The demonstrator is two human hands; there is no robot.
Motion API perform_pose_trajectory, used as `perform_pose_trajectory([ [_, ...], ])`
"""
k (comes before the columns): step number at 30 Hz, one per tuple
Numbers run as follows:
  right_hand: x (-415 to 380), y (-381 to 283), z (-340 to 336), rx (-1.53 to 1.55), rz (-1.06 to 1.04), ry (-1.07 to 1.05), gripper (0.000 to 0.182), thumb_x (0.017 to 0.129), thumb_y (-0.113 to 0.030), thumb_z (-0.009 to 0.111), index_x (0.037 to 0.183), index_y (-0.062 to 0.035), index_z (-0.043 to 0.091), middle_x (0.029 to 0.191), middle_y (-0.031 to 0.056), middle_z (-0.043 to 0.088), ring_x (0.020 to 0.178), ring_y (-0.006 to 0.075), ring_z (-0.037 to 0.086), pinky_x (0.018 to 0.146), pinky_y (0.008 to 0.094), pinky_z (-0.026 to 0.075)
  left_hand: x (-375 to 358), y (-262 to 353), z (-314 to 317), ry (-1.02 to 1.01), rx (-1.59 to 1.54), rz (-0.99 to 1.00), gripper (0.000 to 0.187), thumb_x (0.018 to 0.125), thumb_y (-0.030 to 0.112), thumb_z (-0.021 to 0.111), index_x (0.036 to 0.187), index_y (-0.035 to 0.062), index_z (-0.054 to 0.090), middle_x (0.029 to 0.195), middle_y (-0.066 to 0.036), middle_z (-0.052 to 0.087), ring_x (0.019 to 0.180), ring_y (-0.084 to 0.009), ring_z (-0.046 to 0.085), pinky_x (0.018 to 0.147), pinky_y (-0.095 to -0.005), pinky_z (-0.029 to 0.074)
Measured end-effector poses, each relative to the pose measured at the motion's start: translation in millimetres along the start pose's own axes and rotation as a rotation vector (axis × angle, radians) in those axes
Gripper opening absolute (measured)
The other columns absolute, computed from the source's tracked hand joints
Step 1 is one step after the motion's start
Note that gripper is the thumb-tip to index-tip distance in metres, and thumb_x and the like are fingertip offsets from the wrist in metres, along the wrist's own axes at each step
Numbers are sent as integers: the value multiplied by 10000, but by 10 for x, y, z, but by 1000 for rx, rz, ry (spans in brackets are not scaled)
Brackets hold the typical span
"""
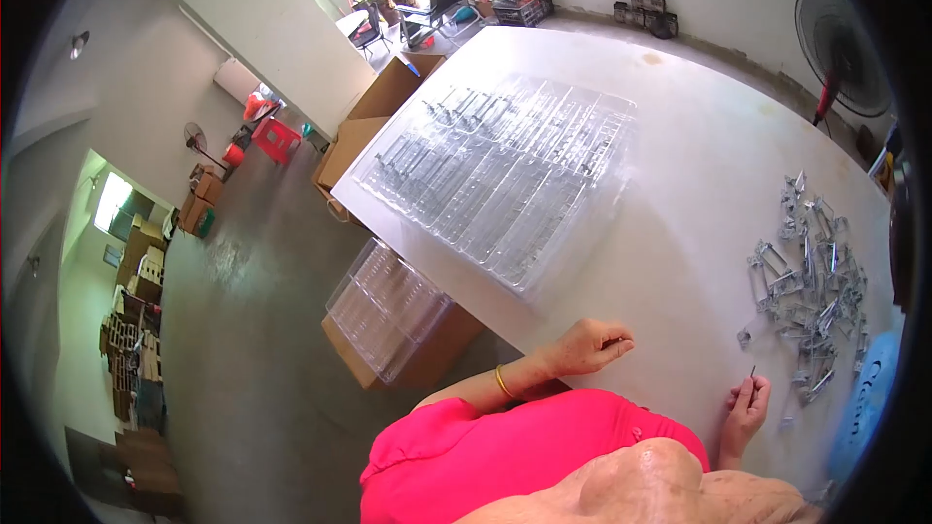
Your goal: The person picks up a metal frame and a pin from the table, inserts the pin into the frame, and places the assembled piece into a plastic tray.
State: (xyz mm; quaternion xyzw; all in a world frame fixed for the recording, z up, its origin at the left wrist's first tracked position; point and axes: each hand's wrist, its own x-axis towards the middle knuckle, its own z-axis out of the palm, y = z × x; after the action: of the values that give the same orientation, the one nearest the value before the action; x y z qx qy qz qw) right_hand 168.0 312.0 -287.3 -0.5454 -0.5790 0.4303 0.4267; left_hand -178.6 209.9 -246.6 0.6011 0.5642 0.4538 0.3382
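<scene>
While the left hand [587, 346] rests at the near edge of the white worktop [699, 175] with its fingers curled together over something too small to make out, the right hand [746, 406] pinches a thin metal pin [752, 370] upright between thumb and fingertips, held just above the surface. Just to the right of that hand, and reaching farther back, lies a loose heap of small metal clips [811, 281], kept close, it seems, so that each piece is within easy reach. Farther back and to the left a large clear plastic tray [505, 170] with long rows of slots lies flat on the worktop, and some of its far-left slots already hold metal parts; the rest look unfilled. Left of the worktop, a stack of like trays [386, 309] sits on a cardboard box on the floor. A standing fan [840, 49] is at the far right.
</scene>
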Motion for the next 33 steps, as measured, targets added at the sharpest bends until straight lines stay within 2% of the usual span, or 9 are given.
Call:
perform_pose_trajectory([
  [4, -107, -12, -17, 44, 51, -19, 139, 1076, -191, 513, 1026, -66, 546, 794, -12, 541, 682, 50, 483, 596, 215, 412, -56, -177, 155, 20, 187, 96, 89, 904, 125, 709, 898, 36, 707, 696, -127, 639, 577, -274, 598, 556, -356, 468],
  [6, -127, -2, 0, -73, 5, -20, 147, 1077, -185, 508, 1029, -49, 538, 801, -6, 524, 694, 71, 483, 615, 229, 419, -52, -176, 195, 74, 238, 169, 63, 886, 96, 713, 861, 42, 694, 675, -113, 621, 564, -294, 585, 531, -382, 454],
  [15, -147, 112, 10, -181, -70, -68, 121, 1074, -128, 487, 1037, -21, 527, 812, 39, 505, 693, 118, 476, 620, 262, 416, 16, -159, 212, 70, 370, 228, 70, 834, 46, 728, 831, 55, 658, 623, -96, 562, 535, -280, 570, 494, -394, 439],
  [33, -167, 142, -83, -315, -102, -135, 109, 1058, -74, 491, 1079, 12, 556, 803, 70, 528, 635, 145, 490, 574, 285, 410, 56, -113, 225, 75, 433, 218, 93, 788, 38, 734, 804, 73, 650, 605, -67, 571, 502, -250, 581, 454, -362, 459],
])
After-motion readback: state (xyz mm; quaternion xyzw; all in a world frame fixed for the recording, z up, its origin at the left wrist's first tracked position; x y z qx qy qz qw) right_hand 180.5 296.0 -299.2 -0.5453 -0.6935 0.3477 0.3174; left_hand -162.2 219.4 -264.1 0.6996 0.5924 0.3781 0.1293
